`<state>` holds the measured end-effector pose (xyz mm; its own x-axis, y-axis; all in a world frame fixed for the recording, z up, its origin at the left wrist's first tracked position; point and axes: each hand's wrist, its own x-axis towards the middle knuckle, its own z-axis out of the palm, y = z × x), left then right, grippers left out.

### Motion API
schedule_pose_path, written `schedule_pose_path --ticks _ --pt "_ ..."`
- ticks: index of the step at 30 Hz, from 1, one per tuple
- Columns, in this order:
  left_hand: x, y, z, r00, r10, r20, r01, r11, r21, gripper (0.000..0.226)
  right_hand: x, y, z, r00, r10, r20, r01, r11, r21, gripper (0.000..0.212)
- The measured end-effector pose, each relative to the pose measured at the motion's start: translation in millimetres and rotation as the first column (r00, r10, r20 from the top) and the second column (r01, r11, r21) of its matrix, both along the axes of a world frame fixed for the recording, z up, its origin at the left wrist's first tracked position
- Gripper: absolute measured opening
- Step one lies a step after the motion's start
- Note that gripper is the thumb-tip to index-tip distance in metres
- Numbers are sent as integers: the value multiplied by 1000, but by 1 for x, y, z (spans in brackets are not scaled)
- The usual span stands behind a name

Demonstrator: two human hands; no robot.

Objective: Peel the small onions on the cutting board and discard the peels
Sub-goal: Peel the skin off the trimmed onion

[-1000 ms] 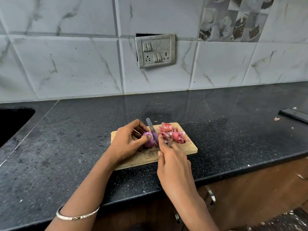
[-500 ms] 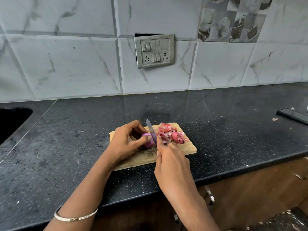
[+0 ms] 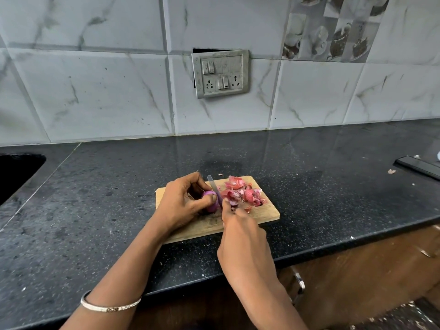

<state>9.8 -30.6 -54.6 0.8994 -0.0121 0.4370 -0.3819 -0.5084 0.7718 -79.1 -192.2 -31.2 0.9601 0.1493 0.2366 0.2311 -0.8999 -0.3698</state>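
A wooden cutting board [image 3: 269,213] lies on the black counter. On it my left hand [image 3: 181,203] grips a small purple onion [image 3: 212,206], thumb on top. My right hand [image 3: 240,234] holds a knife [image 3: 214,186] whose blade stands against the onion's right side, tip pointing away from me. A heap of pink onion peels [image 3: 242,192] lies on the board's far right part, just beyond my right hand. The knife's handle is hidden inside my fist.
The black granite counter [image 3: 321,186] runs to a tiled wall with a switch plate [image 3: 220,73]. A dark sink opening [image 3: 14,172] is at the far left. A flat black object [image 3: 419,166] and a peel scrap [image 3: 391,171] lie at the right. Cabinet handles sit below the counter edge.
Both hands stay at the onion with only slight shifts. The knife blade keeps against the onion's right side.
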Motion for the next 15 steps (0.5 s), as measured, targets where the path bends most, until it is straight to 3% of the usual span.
schedule_pose_path --ticks 15 --pt "0 -2 1 1000 -4 13 4 1000 2 20 -5 -6 1 1000 -22 2 22 997 -76 73"
